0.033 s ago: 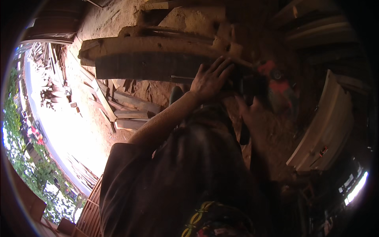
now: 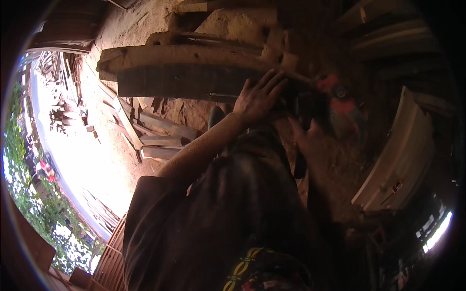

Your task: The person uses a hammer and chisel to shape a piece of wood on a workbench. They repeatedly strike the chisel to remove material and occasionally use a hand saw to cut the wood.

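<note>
My left hand (image 2: pixel 256 101) lies with its fingers stretched out at the right end of a long dark plank (image 2: pixel 179 81). Just right of its fingertips is a dark, boxy tool (image 2: pixel 306 104), too dim to tell its kind. My right hand (image 2: pixel 309 137) is closed around the near part of this tool, and a black piece juts out below the fingers. Shadow hides where the tool meets the plank. Beyond the tool, a blurred red thing with a round black part (image 2: pixel 336 88) sits in the dark.
A rough, dusty beam (image 2: pixel 194 57) runs behind the dark plank. Loose board offcuts (image 2: pixel 162 140) litter the sandy ground at left. A wide pale board (image 2: pixel 400 150) leans at right, with a small orange-and-black tool (image 2: pixel 397 186) on it. A bright road lies outside at left.
Outside at the far left, a small red shape on the road has shifted slightly down and to the right. My hands, the plank and the dark tool show no visible movement.
</note>
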`<move>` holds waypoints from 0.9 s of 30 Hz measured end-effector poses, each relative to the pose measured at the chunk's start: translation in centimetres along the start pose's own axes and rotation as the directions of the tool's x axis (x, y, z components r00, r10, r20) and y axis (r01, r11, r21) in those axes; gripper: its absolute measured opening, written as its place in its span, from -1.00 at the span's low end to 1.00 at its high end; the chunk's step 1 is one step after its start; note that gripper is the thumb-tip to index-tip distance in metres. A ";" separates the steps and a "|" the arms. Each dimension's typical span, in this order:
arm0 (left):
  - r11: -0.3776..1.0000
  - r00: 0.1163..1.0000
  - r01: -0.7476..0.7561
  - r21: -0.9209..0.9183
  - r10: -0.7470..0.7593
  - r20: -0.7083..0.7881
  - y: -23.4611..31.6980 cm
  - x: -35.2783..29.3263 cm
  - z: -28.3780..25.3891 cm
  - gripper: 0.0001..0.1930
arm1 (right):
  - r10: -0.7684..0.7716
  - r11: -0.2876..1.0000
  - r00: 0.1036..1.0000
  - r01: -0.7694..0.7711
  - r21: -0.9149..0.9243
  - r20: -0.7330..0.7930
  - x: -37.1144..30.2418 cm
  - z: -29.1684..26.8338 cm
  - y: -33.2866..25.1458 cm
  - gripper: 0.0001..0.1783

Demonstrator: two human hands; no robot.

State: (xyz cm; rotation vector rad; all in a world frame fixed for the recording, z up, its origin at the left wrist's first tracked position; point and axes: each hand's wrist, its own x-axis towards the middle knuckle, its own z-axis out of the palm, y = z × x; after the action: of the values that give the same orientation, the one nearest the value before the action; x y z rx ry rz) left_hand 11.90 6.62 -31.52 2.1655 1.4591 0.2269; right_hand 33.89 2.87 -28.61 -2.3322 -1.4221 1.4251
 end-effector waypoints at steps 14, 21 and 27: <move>0.832 0.783 0.521 -0.191 -0.555 -0.281 -10.9 -8.2 -8.0 -0.51 | -0.071 0.986 0.995 0.080 0.148 -0.067 2.5 1.9 3.5 -0.24; 0.842 0.676 0.454 -0.290 -0.538 -0.503 -16.2 -12.3 -3.9 -0.55 | -0.007 0.966 1.000 0.002 0.257 0.019 1.1 0.5 1.1 -0.36; 0.396 0.322 0.582 -0.711 -0.914 -0.245 -21.5 -18.1 -4.1 -0.57 | 0.045 0.941 0.993 -0.005 0.339 -0.110 -1.9 1.7 -1.8 -0.43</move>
State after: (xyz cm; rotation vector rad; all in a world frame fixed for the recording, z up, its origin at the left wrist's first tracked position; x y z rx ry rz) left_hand -14.69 -2.17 -36.15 0.7025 2.3238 0.9035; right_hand 31.16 1.87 -27.48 -2.1799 -1.0246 1.3843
